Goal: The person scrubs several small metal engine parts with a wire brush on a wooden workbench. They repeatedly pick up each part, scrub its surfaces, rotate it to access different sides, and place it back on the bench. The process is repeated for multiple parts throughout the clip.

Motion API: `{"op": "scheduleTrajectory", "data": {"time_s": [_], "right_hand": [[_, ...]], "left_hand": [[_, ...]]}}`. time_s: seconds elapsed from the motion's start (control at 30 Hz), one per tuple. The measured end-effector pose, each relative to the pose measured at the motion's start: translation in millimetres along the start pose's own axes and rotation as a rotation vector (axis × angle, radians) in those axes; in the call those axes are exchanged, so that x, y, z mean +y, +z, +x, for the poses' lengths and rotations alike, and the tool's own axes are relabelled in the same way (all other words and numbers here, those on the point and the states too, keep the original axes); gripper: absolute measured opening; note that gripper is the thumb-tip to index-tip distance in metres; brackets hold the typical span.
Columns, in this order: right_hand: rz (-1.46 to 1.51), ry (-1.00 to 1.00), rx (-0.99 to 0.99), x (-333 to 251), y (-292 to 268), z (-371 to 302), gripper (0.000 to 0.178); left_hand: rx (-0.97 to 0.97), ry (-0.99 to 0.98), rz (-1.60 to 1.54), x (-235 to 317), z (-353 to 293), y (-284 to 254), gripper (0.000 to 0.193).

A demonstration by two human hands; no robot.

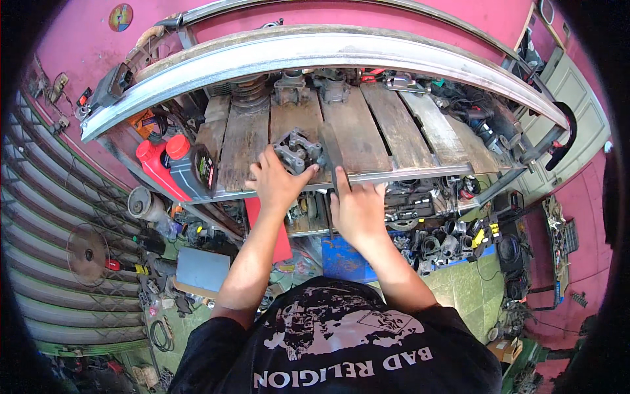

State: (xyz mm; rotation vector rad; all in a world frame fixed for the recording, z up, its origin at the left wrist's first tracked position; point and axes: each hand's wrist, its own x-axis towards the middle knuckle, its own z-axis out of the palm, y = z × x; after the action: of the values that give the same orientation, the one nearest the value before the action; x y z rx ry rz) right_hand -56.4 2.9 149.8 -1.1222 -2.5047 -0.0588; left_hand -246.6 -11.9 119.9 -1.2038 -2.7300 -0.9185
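Note:
On the wooden bench top, a small grey cast-metal engine part (297, 150) with holes and raised lobes lies close to the front edge. My left hand (279, 186) is closed around its near left side, thumb at the front and fingers along the left. Just right of the part, a long dark flat file (333, 152) points away from me. My right hand (359, 211) grips it, with the index finger stretched along its blade. The file's near end is partly hidden by the hand. From this angle I cannot tell whether the file touches the part.
Oil bottles, one red (157, 164) and one black (191, 165), stand at the bench's left end. Engine cylinders (250, 94) and castings line the back, beneath a metal rail (315, 47). Tools (485, 121) crowd the right end. More engine parts (441, 246) lie below.

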Motion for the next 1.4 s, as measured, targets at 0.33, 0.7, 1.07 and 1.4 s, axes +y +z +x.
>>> {"op": "scheduleTrajectory", "data": {"time_s": [0.33, 0.7, 1.07, 1.4], "right_hand": [[0.158, 0.058, -0.034, 14, 6, 19, 0.061], [0.097, 0.082, 0.102, 0, 16, 26, 0.060], [0.160, 0.042, 0.008, 17, -3, -1, 0.060], [0.123, -0.002, 0.032, 31, -5, -3, 0.058]], "left_hand": [[0.015, 0.115, 0.091, -13, -2, -2, 0.085], [0.025, 0.161, 0.091, -8, -10, 8, 0.060], [0.105, 0.211, 0.032, -15, -6, 16, 0.040], [0.135, 0.246, 0.004, -20, -3, 21, 0.033]]}}
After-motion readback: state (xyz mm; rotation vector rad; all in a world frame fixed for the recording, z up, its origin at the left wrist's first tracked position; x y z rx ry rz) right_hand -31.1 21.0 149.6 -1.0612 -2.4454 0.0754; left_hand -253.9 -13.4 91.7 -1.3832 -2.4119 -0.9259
